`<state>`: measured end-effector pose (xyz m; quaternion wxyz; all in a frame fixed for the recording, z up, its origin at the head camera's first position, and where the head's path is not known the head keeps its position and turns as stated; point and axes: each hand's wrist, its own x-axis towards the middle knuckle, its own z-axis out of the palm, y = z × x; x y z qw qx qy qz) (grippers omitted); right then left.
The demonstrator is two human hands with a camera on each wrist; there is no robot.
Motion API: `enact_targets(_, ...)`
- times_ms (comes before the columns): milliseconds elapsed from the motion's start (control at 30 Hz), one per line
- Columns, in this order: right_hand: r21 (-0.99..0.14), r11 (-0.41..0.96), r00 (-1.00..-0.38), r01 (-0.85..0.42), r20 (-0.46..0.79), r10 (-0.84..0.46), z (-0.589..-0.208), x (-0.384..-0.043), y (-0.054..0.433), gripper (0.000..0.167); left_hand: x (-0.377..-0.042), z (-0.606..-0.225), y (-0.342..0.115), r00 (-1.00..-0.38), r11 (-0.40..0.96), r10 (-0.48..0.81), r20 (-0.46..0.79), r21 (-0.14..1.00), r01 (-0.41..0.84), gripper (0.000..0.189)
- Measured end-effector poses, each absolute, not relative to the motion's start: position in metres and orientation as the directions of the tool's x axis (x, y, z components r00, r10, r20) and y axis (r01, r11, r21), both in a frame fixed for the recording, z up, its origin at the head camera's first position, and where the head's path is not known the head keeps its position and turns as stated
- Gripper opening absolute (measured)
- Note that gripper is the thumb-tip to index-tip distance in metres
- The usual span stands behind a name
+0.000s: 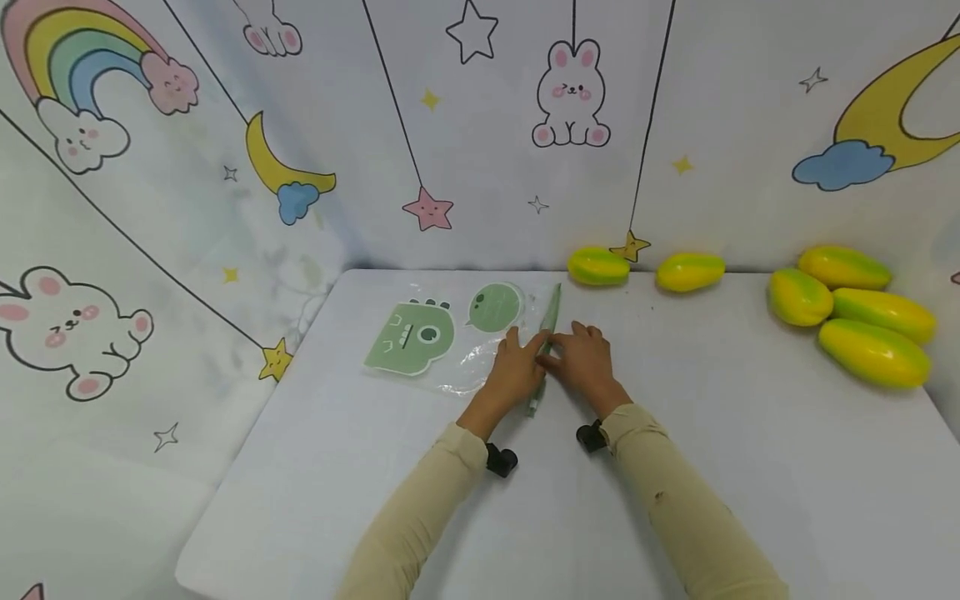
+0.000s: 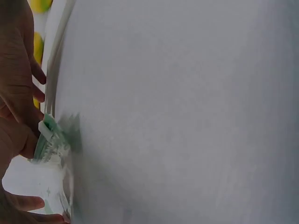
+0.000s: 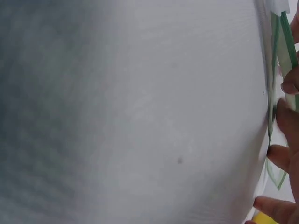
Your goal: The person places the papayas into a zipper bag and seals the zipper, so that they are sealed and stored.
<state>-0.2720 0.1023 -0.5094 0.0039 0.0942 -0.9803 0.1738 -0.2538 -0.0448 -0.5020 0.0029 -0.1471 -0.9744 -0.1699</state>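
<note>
Nearest me, beige sleeves [image 1: 416, 521] reach in from the bottom of the frame over a white table [image 1: 300, 467]; mid-frame lies a clear bag [image 1: 463, 354] with green cartoon prints [image 1: 412, 333], yellow-green fruits [image 1: 873, 352] sit upper right, and the left hand [image 1: 516, 368] and right hand [image 1: 585, 364] both pinch the bag's green edge [image 1: 551, 312] at centre

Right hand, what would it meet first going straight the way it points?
Probably the clear bag's green edge, right at the right hand; the left hand seems just beyond, though depth is unclear.
</note>
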Motion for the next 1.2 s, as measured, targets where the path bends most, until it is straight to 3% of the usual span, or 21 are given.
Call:
enact_targets(167,-0.323,0.926,-0.981,-0.196,0.052,-0.189,-0.511,-0.274,0.1,0.055,-0.25,-0.499,-0.044,-0.964,0.944,0.25,0.091,0.199,0.263,0.037)
enact_targets(300,-0.308,0.929,-0.978,-0.207,0.063,-0.197,-0.511,-0.273,0.102,0.055,-0.247,-0.495,-0.041,-0.977,0.98,0.183,0.105,0.064,0.19,0.043)
enact_targets(400,-0.307,0.929,-0.978,-0.208,0.064,-0.198,-0.509,-0.271,0.104,0.055,-0.246,-0.492,-0.039,-0.983,0.987,0.157,0.093,0.03,0.16,0.052)
enact_targets(700,-0.32,0.925,-0.977,-0.207,0.017,-0.213,-0.514,-0.27,0.104,0.057,-0.241,-0.477,-0.047,-0.996,0.977,0.091,-0.026,0.196,0.084,0.062)
enact_targets(1200,-0.323,0.929,-0.98,-0.178,-0.022,-0.196,-0.513,-0.27,0.104,0.058,-0.227,-0.48,-0.068,-0.991,0.87,-0.033,0.126,0.492,0.034,0.092)
